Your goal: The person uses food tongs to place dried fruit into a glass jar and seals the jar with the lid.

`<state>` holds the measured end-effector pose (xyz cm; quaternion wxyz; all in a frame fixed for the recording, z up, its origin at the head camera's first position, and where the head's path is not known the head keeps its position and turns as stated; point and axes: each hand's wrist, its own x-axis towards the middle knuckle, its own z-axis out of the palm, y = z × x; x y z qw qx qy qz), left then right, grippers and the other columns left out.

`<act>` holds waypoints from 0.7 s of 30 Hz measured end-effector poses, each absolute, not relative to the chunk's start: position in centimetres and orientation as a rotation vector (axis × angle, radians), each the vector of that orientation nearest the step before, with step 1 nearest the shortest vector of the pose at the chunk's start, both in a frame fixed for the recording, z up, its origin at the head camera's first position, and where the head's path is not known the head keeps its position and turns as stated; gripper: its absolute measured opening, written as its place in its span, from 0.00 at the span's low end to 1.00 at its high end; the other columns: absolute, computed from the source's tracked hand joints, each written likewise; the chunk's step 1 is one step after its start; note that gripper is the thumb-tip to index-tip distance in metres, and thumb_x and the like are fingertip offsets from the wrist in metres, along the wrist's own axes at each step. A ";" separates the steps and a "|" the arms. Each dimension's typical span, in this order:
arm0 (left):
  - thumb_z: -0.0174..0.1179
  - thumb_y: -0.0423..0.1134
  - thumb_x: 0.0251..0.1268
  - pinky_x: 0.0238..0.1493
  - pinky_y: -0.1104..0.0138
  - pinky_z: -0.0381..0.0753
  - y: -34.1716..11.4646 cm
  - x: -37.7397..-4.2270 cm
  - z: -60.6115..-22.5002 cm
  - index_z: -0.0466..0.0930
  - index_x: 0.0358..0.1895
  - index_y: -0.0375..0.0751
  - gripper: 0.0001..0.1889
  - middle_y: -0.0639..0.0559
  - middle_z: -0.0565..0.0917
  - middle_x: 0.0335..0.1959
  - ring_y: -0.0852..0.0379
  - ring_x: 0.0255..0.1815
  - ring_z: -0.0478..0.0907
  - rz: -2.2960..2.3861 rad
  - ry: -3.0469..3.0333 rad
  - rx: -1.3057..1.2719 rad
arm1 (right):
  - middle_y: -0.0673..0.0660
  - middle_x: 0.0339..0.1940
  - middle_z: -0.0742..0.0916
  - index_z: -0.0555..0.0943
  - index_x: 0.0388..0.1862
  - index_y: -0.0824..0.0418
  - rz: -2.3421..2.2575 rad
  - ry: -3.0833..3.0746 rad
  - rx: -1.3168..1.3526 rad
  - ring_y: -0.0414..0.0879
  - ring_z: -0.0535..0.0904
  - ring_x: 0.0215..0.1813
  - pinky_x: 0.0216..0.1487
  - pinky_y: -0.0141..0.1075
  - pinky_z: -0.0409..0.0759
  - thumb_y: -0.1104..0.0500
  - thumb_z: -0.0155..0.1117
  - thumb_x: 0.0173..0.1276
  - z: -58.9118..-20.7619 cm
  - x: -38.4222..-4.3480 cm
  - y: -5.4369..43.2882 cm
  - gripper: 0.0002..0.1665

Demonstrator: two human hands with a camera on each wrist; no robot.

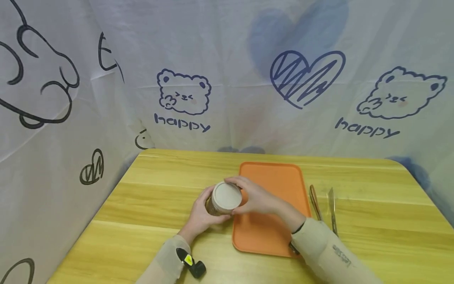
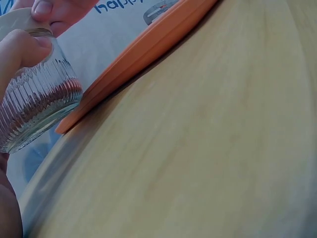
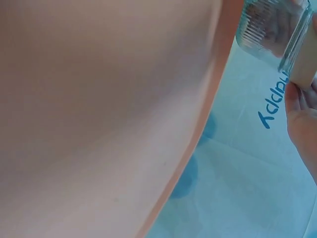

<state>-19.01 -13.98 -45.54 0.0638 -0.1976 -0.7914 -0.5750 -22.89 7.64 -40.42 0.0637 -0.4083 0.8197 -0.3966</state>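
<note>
Steadying the ribbed glass jar [image 1: 214, 205] at frame centre, the left hand [image 1: 200, 217] curls round its body while right hand [image 1: 257, 199] fingers pinch the pale lid [image 1: 227, 196] rim, seemingly for twisting.

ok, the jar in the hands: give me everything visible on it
The jar is small and of clear glass with fine vertical ribs, best seen in the left wrist view. A flat, pale, round lid covers its mouth. It is held above the wooden table, tilted, beside the orange tray's left edge. The left hand grips the ribbed body; the right hand has its grip curled round the lid's rim. Its contents cannot be made out.
</note>
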 end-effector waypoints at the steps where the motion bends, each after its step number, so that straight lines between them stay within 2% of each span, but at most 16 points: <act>1: 0.78 0.29 0.37 0.65 0.48 0.64 -13.9 -18.8 -45.1 0.69 0.64 0.35 0.43 0.42 0.75 0.59 0.47 0.60 0.69 -1.730 -2.388 -0.604 | 0.59 0.67 0.71 0.64 0.70 0.65 -1.183 2.466 -1.233 0.52 0.67 0.65 0.64 0.48 0.71 0.58 0.78 0.51 -40.2 -23.0 7.7 0.49; 14: 0.77 0.28 0.37 0.68 0.49 0.62 -13.8 -18.7 -44.6 0.69 0.64 0.34 0.43 0.42 0.75 0.60 0.48 0.61 0.69 -1.783 -2.379 -0.660 | 0.56 0.69 0.70 0.64 0.71 0.61 -1.027 2.339 -1.318 0.49 0.64 0.69 0.67 0.45 0.68 0.55 0.77 0.53 -38.7 -24.4 8.2 0.49; 21: 0.77 0.27 0.37 0.68 0.50 0.62 -13.9 -18.7 -44.7 0.68 0.64 0.34 0.43 0.42 0.75 0.59 0.49 0.61 0.69 -1.833 -2.378 -0.705 | 0.54 0.69 0.70 0.64 0.71 0.59 -0.955 2.266 -1.323 0.47 0.64 0.68 0.67 0.43 0.68 0.59 0.76 0.53 -38.2 -24.8 8.2 0.47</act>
